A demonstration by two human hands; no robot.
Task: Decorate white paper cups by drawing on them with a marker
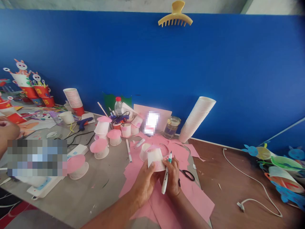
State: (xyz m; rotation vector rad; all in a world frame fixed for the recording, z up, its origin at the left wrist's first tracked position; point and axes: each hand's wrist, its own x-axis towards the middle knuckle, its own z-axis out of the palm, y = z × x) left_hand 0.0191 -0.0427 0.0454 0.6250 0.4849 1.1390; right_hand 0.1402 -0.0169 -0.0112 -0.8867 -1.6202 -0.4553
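Note:
My left hand [144, 182] grips an upside-down white paper cup [155, 159] with pink marks low on its side, held over sheets of pink paper [190, 198]. My right hand [172, 178] is closed around a white marker with a teal tip [166, 173], its tip pointing up beside the cup. Another white cup [144, 151] lies just behind, on the pink paper.
Several pink-topped cups [99, 149] stand to the left, with a blue glue gun [84, 122], a bottle [118, 106] and a jar [172, 126] behind. A leaning stack of white cups [197, 118] rests against the blue wall. Black scissors [188, 175] and a white cable [252, 181] lie right. Another person's hand [7, 132] is at far left.

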